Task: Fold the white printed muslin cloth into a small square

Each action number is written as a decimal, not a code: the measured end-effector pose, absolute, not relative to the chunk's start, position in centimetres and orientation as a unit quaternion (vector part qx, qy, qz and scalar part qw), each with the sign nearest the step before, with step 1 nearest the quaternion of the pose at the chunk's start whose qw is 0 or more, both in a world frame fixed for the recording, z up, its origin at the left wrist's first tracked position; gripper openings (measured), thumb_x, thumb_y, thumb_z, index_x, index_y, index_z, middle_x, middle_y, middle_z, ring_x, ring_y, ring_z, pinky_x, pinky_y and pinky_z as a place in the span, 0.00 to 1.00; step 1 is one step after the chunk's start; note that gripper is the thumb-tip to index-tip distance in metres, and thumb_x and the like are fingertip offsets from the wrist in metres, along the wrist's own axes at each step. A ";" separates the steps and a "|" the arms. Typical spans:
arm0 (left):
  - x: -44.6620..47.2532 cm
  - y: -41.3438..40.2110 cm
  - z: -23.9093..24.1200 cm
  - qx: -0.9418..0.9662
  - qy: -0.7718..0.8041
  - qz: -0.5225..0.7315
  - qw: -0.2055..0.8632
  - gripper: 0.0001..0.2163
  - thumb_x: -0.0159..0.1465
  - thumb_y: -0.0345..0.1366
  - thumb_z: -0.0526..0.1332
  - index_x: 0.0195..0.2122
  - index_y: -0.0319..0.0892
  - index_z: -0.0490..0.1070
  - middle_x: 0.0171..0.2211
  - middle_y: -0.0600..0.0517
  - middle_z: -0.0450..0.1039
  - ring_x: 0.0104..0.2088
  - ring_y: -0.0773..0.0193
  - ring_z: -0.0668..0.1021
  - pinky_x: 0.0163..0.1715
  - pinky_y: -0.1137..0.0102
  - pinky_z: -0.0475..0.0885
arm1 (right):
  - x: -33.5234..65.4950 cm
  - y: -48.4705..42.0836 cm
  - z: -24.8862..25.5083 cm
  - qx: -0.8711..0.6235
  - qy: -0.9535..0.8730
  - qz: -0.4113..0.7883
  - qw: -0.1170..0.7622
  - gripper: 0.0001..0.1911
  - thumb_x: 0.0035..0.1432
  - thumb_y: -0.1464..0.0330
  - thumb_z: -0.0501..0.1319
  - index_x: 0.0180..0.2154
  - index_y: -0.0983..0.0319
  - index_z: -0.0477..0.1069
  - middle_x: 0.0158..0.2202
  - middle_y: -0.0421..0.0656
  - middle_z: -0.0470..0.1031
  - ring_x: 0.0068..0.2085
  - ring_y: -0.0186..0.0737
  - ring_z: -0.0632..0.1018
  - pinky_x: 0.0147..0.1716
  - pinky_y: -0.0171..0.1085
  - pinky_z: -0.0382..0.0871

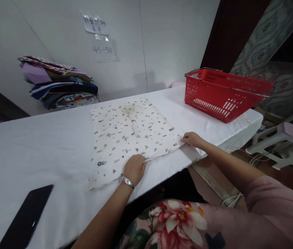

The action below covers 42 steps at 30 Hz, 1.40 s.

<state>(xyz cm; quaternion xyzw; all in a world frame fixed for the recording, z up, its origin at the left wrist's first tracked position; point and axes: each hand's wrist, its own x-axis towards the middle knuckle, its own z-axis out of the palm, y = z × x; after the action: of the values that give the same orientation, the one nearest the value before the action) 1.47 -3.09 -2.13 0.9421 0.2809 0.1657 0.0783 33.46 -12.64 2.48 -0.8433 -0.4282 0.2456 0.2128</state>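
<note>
The cloth lies flat on the desk before us, probably to keep it smooth; our right hand pinches its near right corner, our left hand grips mid-edge, seemingly keeping that edge straight.

The person wears a pink top with a large floral print across the front: a broad bloom of white petals flushed with red, an orange-yellow centre, and redder petals crowding its edge. Rounded dark green leaves fill one side of the pattern; a darker leaf shape sits on the other. The right sleeve is short and plain pink. A wide silver bangle, its raised ornament too small to read, circles the wrist of the left hand; the right hand is ungloved
</note>
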 end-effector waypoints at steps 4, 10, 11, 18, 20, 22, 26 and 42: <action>1.5 -3.0 -2.3 0.940 0.278 0.177 0.087 0.04 0.64 0.33 0.56 0.34 0.41 0.69 0.35 0.48 0.71 0.37 0.58 0.71 0.39 0.63 0.68 | 33.4 -11.7 2.7 -0.803 -0.389 0.323 0.317 0.10 0.55 0.64 0.60 0.25 0.62 0.67 0.17 0.37 0.68 0.19 0.29 0.67 0.19 0.29 0.56; 1.4 -3.1 -2.4 0.940 0.270 0.189 0.093 0.03 0.63 0.32 0.56 0.35 0.42 0.69 0.35 0.49 0.71 0.38 0.58 0.71 0.39 0.63 0.68 | 33.0 -11.3 1.4 -0.822 -0.378 0.323 0.278 0.13 0.53 0.65 0.61 0.21 0.63 0.66 0.16 0.37 0.68 0.17 0.28 0.65 0.18 0.30 0.56; 1.4 -3.1 -2.4 0.940 0.270 0.189 0.093 0.03 0.63 0.32 0.56 0.35 0.42 0.69 0.35 0.49 0.71 0.38 0.58 0.71 0.39 0.63 0.68 | 33.1 -11.3 1.3 -0.825 -0.384 0.315 0.270 0.12 0.53 0.65 0.62 0.21 0.63 0.66 0.16 0.37 0.68 0.17 0.28 0.65 0.18 0.30 0.57; 1.4 -3.2 -2.2 0.939 0.277 0.179 0.101 0.03 0.63 0.32 0.57 0.35 0.42 0.69 0.35 0.48 0.71 0.38 0.58 0.71 0.40 0.63 0.68 | 33.7 -11.6 1.2 -0.842 -0.418 0.281 0.191 0.14 0.53 0.66 0.62 0.19 0.62 0.67 0.13 0.37 0.67 0.15 0.30 0.67 0.21 0.31 0.59; 1.4 -3.2 -2.2 0.939 0.278 0.176 0.102 0.03 0.63 0.32 0.57 0.35 0.41 0.69 0.36 0.48 0.71 0.38 0.58 0.71 0.40 0.63 0.68 | 33.6 -11.7 1.2 -0.846 -0.424 0.280 0.162 0.15 0.55 0.62 0.61 0.20 0.63 0.68 0.15 0.39 0.69 0.16 0.32 0.69 0.22 0.32 0.60; 1.4 -3.2 -2.2 0.939 0.279 0.176 0.102 0.03 0.63 0.32 0.57 0.35 0.42 0.69 0.36 0.48 0.71 0.39 0.58 0.71 0.40 0.63 0.68 | 33.4 -11.9 1.2 -0.851 -0.438 0.259 0.128 0.17 0.57 0.60 0.59 0.20 0.63 0.69 0.16 0.40 0.70 0.18 0.33 0.70 0.23 0.32 0.61; 1.4 -3.2 -2.2 0.938 0.278 0.180 0.102 0.03 0.63 0.32 0.56 0.35 0.42 0.69 0.36 0.49 0.71 0.39 0.58 0.71 0.40 0.63 0.68 | 33.0 -12.1 1.5 -0.860 -0.455 0.202 0.112 0.15 0.56 0.63 0.59 0.21 0.63 0.70 0.18 0.43 0.72 0.27 0.38 0.74 0.29 0.33 0.62; 1.0 -3.5 -2.3 0.937 0.260 0.201 0.122 0.04 0.64 0.33 0.55 0.34 0.41 0.68 0.34 0.49 0.71 0.37 0.59 0.71 0.38 0.64 0.67 | 33.5 -12.9 1.9 -0.826 -0.336 0.309 0.330 0.11 0.50 0.68 0.65 0.25 0.61 0.62 0.13 0.34 0.64 0.15 0.28 0.65 0.15 0.28 0.58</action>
<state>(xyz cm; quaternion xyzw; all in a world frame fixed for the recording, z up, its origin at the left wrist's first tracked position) 1.03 -3.50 -2.25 0.9366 0.2601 0.2006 0.1219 33.54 -12.90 1.86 -0.8265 -0.3360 0.3085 0.3299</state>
